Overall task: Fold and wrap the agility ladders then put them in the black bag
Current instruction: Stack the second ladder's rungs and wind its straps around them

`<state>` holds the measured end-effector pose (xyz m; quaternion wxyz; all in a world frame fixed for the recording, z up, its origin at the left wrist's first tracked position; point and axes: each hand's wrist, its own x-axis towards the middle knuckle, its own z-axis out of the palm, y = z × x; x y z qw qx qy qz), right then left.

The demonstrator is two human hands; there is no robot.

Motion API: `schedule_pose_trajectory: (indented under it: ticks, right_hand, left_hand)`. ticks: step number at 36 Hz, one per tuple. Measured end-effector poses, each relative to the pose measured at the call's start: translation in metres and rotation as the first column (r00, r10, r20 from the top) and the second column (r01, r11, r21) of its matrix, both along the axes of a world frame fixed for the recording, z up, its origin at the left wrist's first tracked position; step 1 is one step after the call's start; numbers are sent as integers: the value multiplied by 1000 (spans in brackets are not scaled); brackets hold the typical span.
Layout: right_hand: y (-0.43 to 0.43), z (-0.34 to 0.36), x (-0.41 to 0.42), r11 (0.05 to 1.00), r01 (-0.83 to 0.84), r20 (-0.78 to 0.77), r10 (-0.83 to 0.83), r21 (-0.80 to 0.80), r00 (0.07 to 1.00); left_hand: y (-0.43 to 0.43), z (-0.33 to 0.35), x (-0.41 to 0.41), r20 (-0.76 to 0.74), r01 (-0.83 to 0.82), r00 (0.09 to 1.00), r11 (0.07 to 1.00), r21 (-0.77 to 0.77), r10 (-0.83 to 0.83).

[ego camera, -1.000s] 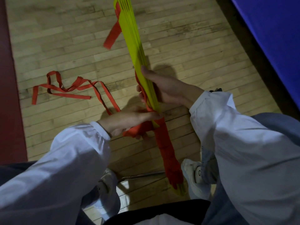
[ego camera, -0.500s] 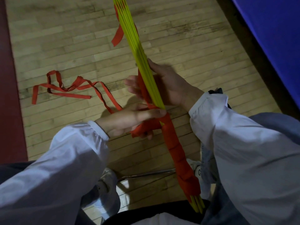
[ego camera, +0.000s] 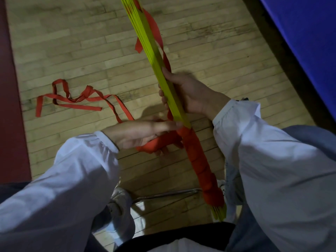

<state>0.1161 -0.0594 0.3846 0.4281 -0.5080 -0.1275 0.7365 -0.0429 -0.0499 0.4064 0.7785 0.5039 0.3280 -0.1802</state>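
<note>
A bundle of yellow ladder rungs [ego camera: 145,37] runs diagonally from the top middle down to my lap. Its lower half is bound in red strap wraps [ego camera: 200,160]. My right hand [ego camera: 189,95] grips the yellow bundle just above the wrapped part. My left hand [ego camera: 138,133] holds a bunched length of the red strap [ego camera: 156,144] beside the bundle, pulled across at the top of the wraps. The strap's loose tail [ego camera: 76,100] trails left over the floor. Another red strap end [ego camera: 154,31] hangs near the top of the rungs. No black bag is in view.
A wooden gym floor [ego camera: 72,42] lies under everything. A blue mat [ego camera: 309,42] fills the top right corner, with a dark red strip [ego camera: 9,88] along the left edge. White shoes [ego camera: 118,200] and a chrome chair bar [ego camera: 167,194] sit below my hands.
The bundle has swung and turned, so its lower end moved right. My right hand regripped the rungs higher. My left hand carried the red strap across the bundle.
</note>
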Motion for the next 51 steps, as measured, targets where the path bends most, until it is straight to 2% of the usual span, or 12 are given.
schedule_pose_trajectory:
  ticks: [11,20,28,31,34,36,38,44,51]
  right_hand:
    - [2,-9,-5,996,15,304,-42,91,952]
    - [0,-14,-7,992,19,398,-69,128,915]
    - [-2,-13,-7,988,4,403,-68,156,913]
    - [-1,-5,-5,988,13,281,-57,155,958]
    - [-1,4,-2,990,41,-22,-38,138,999]
    - [-1,5,-1,993,80,-259,-54,90,964]
    - [-3,4,-1,994,74,-393,-36,83,919]
    - [-7,10,-3,987,41,-462,36,154,886]
    - [-5,7,-1,991,28,-464,37,134,885]
  left_hand:
    - [1,-7,3,-26,-40,999,999,31,40]
    - [-1,-16,-2,-34,-36,998,981,189,43]
    - [-1,-16,-2,11,-38,999,972,231,36]
    - [0,-14,-3,59,-71,997,970,233,58]
    - [-1,-8,-3,120,-99,990,973,209,75]
    - [-1,-5,-3,162,-105,984,977,183,75]
    - [-2,-4,-2,198,-105,977,982,156,73]
    - [2,-6,-3,264,-156,955,986,53,136]
    - [3,-10,-3,250,-131,959,991,-27,133]
